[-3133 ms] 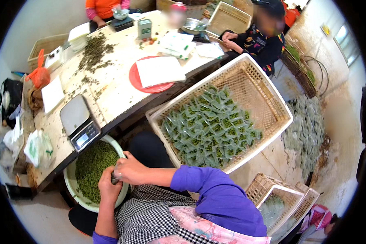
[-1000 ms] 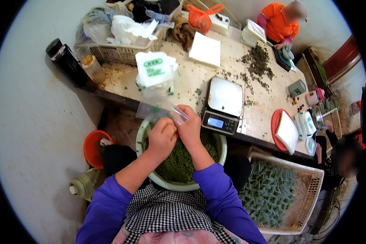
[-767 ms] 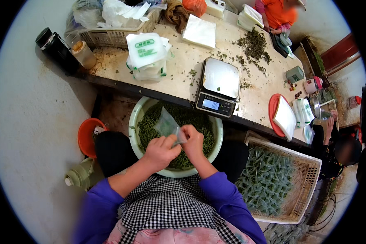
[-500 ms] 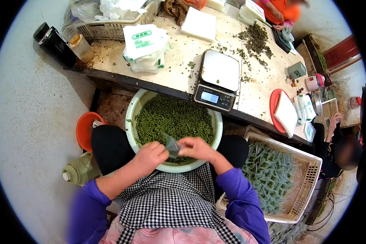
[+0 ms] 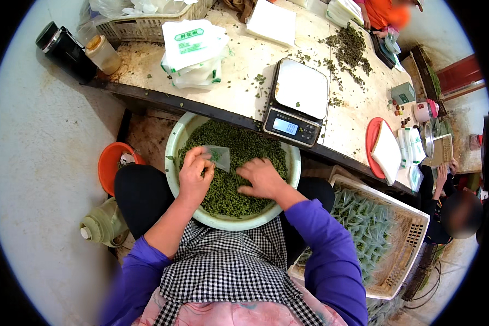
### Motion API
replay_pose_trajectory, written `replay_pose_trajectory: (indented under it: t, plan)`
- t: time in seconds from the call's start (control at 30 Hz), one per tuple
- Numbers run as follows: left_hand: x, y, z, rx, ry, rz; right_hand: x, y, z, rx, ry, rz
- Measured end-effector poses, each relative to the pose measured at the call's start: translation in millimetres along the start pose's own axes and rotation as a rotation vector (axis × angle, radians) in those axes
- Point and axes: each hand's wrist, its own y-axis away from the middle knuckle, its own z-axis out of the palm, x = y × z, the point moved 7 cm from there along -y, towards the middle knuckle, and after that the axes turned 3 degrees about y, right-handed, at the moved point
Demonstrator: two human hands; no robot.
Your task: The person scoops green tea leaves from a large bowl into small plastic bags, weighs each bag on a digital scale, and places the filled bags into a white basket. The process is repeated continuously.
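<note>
Between my knees stands a pale green basin (image 5: pixel 171 163) heaped with small round green berries, which look like fresh peppercorns (image 5: pixel 223 200). My left hand (image 5: pixel 194 175) is closed on the edge of a small clear plastic bag (image 5: pixel 219 157), tilted above the heap on the basin's left side. Some green shows through the bag; whether it lies inside or behind is unclear. My right hand (image 5: pixel 262 178) rests palm down on the peppercorns at the right, fingers spread and holding nothing I can see. Its fingertips reach toward the bag without touching it.
Beyond the basin, a digital scale (image 5: pixel 301 89) sits at the table's edge, near stacked printed bags (image 5: pixel 193 54). A crate (image 5: pixel 405 255) of filled bags stands at my right, an orange bucket (image 5: pixel 107 165) at my left. Two other people work at the far right.
My hands were together at the basin's near side around the bag. They have parted and moved farther in: the left carries the bag, the right has let go and reached into the peppercorns.
</note>
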Motion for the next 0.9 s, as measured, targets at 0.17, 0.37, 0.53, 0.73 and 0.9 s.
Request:
replay_pose_trajectory:
  t: [0.17, 0.37, 0.53, 0.73, 0.9]
  plan:
    - [-6, 1, 4, 0.021, -0.003, 0.038, -9, 21, 1, -0.012, 0.096, -0.042]
    - [-11, 1, 5, 0.030, 0.082, 0.015, 34, -19, 6, 0.185, 0.085, 0.179]
    - [-9, 4, 5, -0.023, 0.071, 0.001, 63, -2, -2, 0.617, -0.735, 0.540]
    - [20, 14, 23, -0.119, 0.044, 0.141, 8, 17, -56, 1.037, -1.748, 0.446]
    - [37, 25, 35, -0.142, 0.022, 0.280, -26, 18, -76, 1.235, -1.609, 0.202]
